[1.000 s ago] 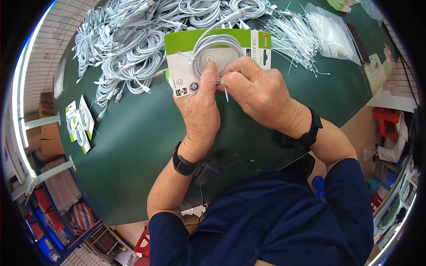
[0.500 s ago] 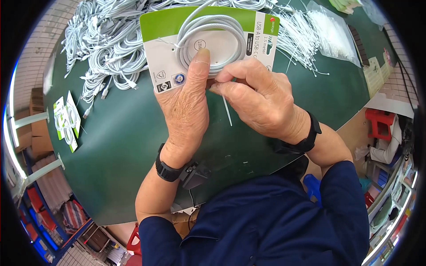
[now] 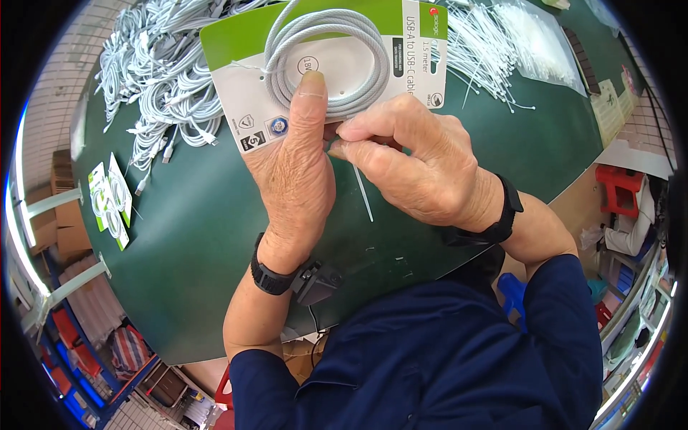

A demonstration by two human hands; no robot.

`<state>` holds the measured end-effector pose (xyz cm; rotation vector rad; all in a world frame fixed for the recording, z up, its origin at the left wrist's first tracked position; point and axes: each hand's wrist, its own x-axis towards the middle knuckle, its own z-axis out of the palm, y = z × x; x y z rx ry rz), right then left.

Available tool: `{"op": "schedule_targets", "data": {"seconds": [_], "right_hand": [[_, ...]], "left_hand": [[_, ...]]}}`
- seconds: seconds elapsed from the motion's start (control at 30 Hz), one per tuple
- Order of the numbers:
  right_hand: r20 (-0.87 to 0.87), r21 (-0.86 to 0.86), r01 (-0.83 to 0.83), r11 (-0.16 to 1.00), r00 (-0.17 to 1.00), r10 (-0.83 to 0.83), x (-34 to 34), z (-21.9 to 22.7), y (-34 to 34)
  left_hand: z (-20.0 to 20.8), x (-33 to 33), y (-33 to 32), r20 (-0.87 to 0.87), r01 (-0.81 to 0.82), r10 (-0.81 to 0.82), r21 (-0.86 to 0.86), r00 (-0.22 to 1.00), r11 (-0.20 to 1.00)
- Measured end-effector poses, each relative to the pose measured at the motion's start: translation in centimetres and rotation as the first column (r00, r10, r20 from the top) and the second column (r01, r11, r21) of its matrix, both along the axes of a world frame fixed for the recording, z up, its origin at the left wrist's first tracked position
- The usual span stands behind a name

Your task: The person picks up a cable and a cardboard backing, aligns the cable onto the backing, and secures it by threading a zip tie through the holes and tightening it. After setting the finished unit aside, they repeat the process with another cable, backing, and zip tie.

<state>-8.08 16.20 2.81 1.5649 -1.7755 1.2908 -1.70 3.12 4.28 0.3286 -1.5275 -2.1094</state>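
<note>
Backing card [image 3: 344, 61] (green top, white below) is held up over the bench [image 3: 193, 287], w/ a braided light-grey cable coil [image 3: 380, 64] lying against its front. L hand [image 3: 294, 165] is clamped on the card: thumb laid over the coil's lower strands, fingers mostly hidden behind. R hand [image 3: 423, 158] is at the card's lower edge, just beside L hand; its grip is drawn together, thumb & forefinger apparently pinching a white cable tie [image 3: 364, 193], whose tail hangs below the card (exact pinch pt. is hidden, so can't tell if the tie's head is locked). Progress, as judged: coil's wound & positioned on the card, and a thin white tie end [image 3: 247, 66] at the card's left part suggests one fastening's done; the tie at R hand looks unfinished, its tail long & untrimmed. Left of the card, well apart, three carded cables [image 3: 119, 183] lie on the bench, seemingly complete. Beyond & left of the card is a big cable pile [image 3: 165, 79], w/ no cards seen on those, so prob. lots remaining. Loose cable ties [image 3: 484, 54] spread beyond the card's right side, & farther right of it is a clear plastic bag [image 3: 541, 54] w/ more ties.
</note>
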Motion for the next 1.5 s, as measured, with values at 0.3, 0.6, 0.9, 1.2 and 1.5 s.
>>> {"op": "schedule_targets", "data": {"seconds": [0.3,0.6,0.9,1.2,1.5], "right_hand": [[0.039,-0.013,-0.067,0.998,0.997,0.067,0.1,0.0,0.2],[0.051,-0.028,-0.069,0.997,0.996,0.07,-0.1,-0.1,0.3],[0.034,-0.052,-0.099,0.994,0.994,0.101,-0.3,-0.3,0.2],[0.074,-0.067,-0.121,0.99,0.989,0.126,-0.6,-0.2,0.1],[0.263,-0.053,0.09,0.995,0.962,-0.073,-1.4,0.5,0.5]], "left_hand": [[0.4,0.2,0.2,0.025,-0.009,0.01,-0.012,1.0,1.0],[-0.1,0.1,0.1,0.007,-0.015,0.015,0.033,1.0,0.999],[-0.3,0.2,0.1,-0.003,0.016,-0.016,0.05,1.0,0.999],[-1.1,-0.3,0.4,-0.053,-0.059,0.061,0.043,0.997,0.997],[-1.4,0.3,0.9,0.051,0.013,-0.015,0.032,0.999,0.999]]}}
